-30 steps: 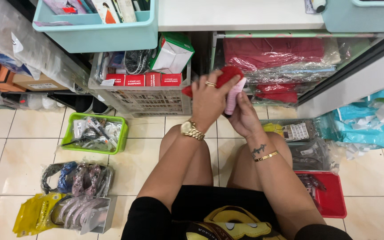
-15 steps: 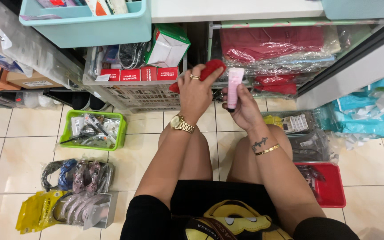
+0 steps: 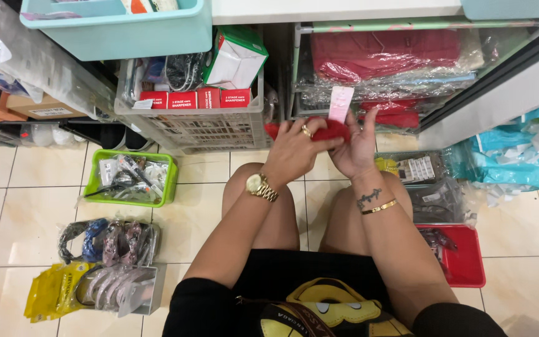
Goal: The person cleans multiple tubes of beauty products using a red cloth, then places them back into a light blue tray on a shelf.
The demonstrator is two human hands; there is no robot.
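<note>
Two hands (image 3: 325,146) hold a red item (image 3: 332,131) above tiled floor (image 3: 26,206).

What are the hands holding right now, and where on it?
Both hold one red cloth item with a pale pink card tag. The left hand grips its left end, the right hand its right end below the tag.

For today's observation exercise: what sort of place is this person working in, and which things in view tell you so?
Probably a small shop or its stockroom. The grey crate holds a row of identical red boxes, plastic-wrapped red fabric is stacked on a shelf, and packaged goods fill the green basket on the tiled floor. Both hands hold a red item.
</note>
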